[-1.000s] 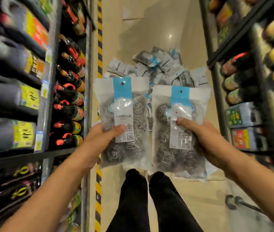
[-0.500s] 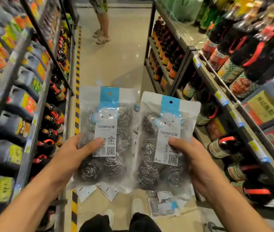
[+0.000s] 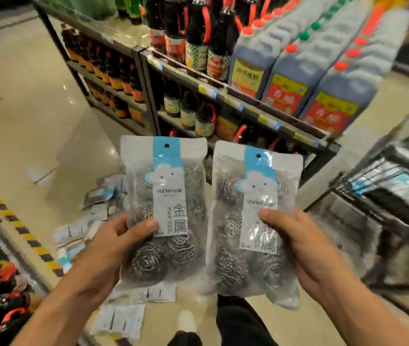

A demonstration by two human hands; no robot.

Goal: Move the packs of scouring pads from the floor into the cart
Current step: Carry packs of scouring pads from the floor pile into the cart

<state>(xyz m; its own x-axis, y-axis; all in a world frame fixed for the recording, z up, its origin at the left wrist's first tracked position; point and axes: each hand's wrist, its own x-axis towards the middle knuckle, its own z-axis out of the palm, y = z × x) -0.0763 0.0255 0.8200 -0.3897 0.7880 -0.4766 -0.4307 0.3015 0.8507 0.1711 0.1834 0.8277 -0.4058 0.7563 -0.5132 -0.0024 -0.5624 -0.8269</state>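
Packs of scouring pads are up off the floor, one in each hand: the left hand (image 3: pixel 113 248) pinches the left pack (image 3: pixel 166 211) with its thumb across the label and fingers behind, and the right hand (image 3: pixel 305 250) holds the right pack (image 3: pixel 250 221) the same way, so each grip is grasping its own pack. Both packs stand upright, side by side and nearly touching, in front of the person. The cart (image 3: pixel 383 196) is off to the right, blurred, with what look like packs already inside. More packs (image 3: pixel 98 216) lie scattered on the floor (image 3: pixel 36 121) by the person's feet. The likeliest trouble is a slip: the plastic looks slick and each pack hangs from a thumb pinch low down, so a quick swing toward the cart could let one fall. A pack could also catch the cart's rim, and the loose packs underfoot could be stepped on.
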